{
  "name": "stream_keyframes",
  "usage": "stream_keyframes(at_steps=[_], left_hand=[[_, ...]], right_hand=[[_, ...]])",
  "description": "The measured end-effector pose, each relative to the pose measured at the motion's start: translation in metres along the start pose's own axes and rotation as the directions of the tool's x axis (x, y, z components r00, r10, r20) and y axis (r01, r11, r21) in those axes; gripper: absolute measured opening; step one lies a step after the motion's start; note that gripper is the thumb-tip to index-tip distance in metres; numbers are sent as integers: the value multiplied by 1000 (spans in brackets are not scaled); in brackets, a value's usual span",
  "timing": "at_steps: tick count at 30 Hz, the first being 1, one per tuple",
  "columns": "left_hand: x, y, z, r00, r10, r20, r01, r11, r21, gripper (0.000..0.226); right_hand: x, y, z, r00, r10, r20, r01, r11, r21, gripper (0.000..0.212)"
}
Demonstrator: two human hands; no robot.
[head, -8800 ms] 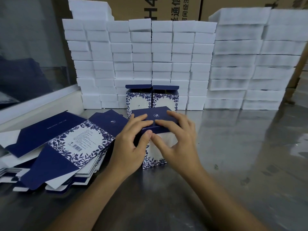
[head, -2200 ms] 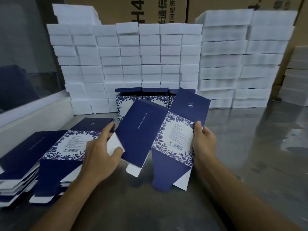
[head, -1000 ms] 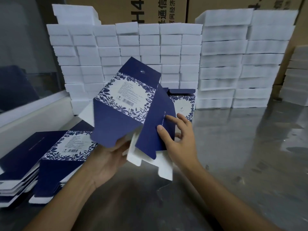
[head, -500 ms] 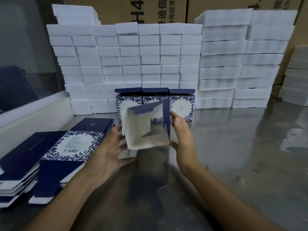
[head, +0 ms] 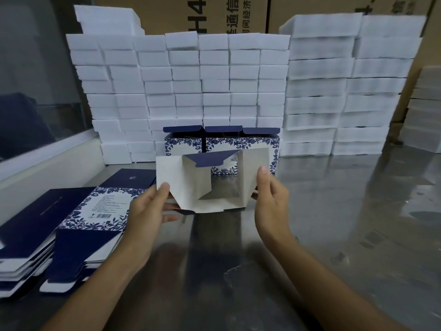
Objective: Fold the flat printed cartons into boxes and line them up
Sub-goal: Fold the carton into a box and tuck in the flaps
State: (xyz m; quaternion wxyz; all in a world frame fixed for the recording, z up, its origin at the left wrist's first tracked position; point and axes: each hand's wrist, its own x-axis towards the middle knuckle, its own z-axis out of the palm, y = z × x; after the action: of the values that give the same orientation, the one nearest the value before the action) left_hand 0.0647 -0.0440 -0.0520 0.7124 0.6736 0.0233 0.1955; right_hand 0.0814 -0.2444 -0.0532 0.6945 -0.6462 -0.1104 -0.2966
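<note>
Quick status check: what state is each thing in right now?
Held carton: popped open into a tube, end flaps unfolded.
Left hand: pinches carton's left flap.
Right hand: grips carton's right side.
Finished boxes: three upright in a row, lids open.
Flat cartons: stacked, unfolded.

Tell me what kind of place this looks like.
Probably a packing workshop or warehouse: white foam blocks stacked in walls, brown shipping cartons behind them, and a pile of flat printed cartons on a metal table.

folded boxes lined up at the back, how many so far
3, in a row against the white foam stack: left box, middle box, right box. The open carton held in front hides their lower parts, so anything behind it would not show.
</note>
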Motion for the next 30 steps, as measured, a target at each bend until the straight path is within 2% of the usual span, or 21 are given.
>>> stream_keyframes(at_steps=[1,3,5,6,8,11,13,16,20,22,26,28,30], left_hand=[[0,1,0,1000,16,-14,-16,1000,5,24],[-1,2,0,998,53,-42,-53,999,11,25],[-2,3,0,995,82,-65,-81,997,9,27],[-2,4,1,994,82,-75,-83,997,-7,28],[-2,5,1,994,54,-100,-62,995,-83,29],[0,7,-1,993,-1,-122,-23,982,-189,29],[1,8,-4,992,-22,-121,-6,974,-228,30],[2,10,-7,993,-64,-99,35,961,-276,30],[4,9,-8,992,-115,-58,90,942,-322,28],[4,9,-7,992,-115,-50,93,943,-319,27],[-1,9,0,999,-33,-26,24,963,-268,25],[-5,7,4,999,39,-6,-39,984,-176,20],[-8,3,8,992,123,31,-123,992,-1,12]], right_hand=[[1,-1,-1,999,-21,-37,21,1000,0,45],[4,-2,-3,994,-50,-102,52,999,15,9],[6,-3,-5,990,-68,-122,71,997,21,28],[9,-2,-6,988,-110,-112,108,994,-18,30],[10,-3,-8,978,-199,-55,190,972,-138,27],[9,0,-8,981,-191,36,194,969,-153,23],[5,2,-10,975,-191,110,204,972,-117,32],[3,3,-10,933,-270,236,300,949,-101,47],[-3,-1,-9,876,-319,363,412,885,-218,74],[-4,-2,-7,878,-346,331,448,838,-312,67],[0,-2,-4,890,-439,120,449,804,-391,22],[1,-1,-4,906,-421,49,406,828,-387,15],[1,-2,-4,919,-394,8,369,855,-364,18]])
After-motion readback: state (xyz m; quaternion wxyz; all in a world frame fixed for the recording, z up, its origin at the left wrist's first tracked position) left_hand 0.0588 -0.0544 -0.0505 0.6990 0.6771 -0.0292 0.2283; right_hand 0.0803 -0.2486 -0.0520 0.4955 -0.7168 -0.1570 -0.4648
